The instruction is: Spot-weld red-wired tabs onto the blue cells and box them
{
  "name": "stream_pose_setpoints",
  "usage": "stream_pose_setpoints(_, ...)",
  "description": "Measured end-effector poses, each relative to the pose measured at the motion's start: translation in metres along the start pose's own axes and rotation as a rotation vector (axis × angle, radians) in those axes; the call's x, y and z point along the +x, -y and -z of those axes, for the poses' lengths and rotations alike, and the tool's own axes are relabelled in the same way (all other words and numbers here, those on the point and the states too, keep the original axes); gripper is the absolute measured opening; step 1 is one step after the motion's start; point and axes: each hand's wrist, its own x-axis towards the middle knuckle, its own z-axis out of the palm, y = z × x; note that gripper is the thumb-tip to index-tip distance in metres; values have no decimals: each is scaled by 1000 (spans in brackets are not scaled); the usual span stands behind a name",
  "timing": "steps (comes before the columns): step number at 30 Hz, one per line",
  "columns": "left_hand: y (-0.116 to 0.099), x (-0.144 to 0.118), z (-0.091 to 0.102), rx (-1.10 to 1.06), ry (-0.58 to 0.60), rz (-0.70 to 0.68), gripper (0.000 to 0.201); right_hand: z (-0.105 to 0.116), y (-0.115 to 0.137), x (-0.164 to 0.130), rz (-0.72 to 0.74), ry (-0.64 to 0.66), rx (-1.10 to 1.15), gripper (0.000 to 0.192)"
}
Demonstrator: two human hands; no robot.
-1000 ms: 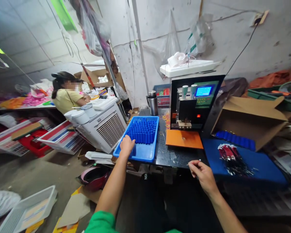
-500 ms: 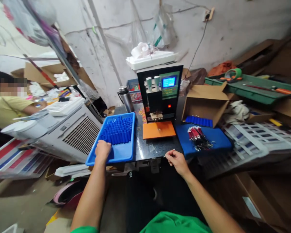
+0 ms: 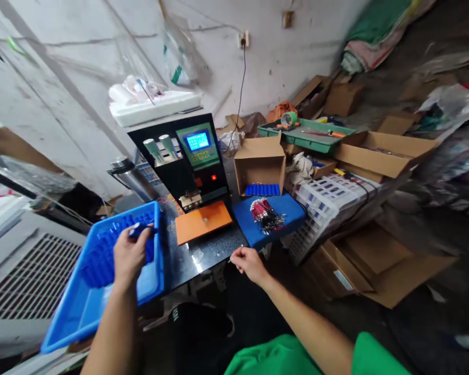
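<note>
My left hand is closed on a blue cylinder, which looks like a wrapped battery cell, held over the blue tray. Rows of similar blue cylinders stand in that tray. By the table's front edge, my right hand has its fingers pinched together; a tiny pale tip shows there, too small to name. Between the hands is a black machine with a lit screen and an orange plate. Red and black wires lie bundled on a blue pad.
An open cardboard box behind the pad contains a row of blue cylinders. A steel flask stands left of the machine. Farther right are a green tray, a white crate and an open carton on the floor.
The view has swung to the right. My left hand has come up from the tray's cylinders with one blue cylinder in its fingers. My right hand keeps its pinch near the table edge.
</note>
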Motion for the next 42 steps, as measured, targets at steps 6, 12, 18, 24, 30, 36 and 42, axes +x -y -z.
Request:
stream_pose_setpoints(6,-16,4,-65,-182,237,18,25,16,-2,-14,-21,-29,-49,28)
stream_pose_setpoints(12,0,3,-76,-78,215,-1,19,15,-7,-15,-38,-5,-50,31)
stream_pose_setpoints(18,9,3,-80,1,188,7,23,8,-4,-15,-37,20,-63,31)
stream_pose_setpoints(24,4,-8,-71,79,155,41,35,7,-5,-15,-29,19,-68,31)
stream_pose_setpoints(30,-3,-36,-66,34,194,8,23,10,4,-3,20,22,-70,32)
stream_pose_setpoints(36,-22,-37,-108,-91,328,-23,18,2,34,30,132,16,-87,29)
stream_pose_setpoints(42,-19,-28,-130,-117,367,-111,20,-9,50,69,200,-72,-53,27)
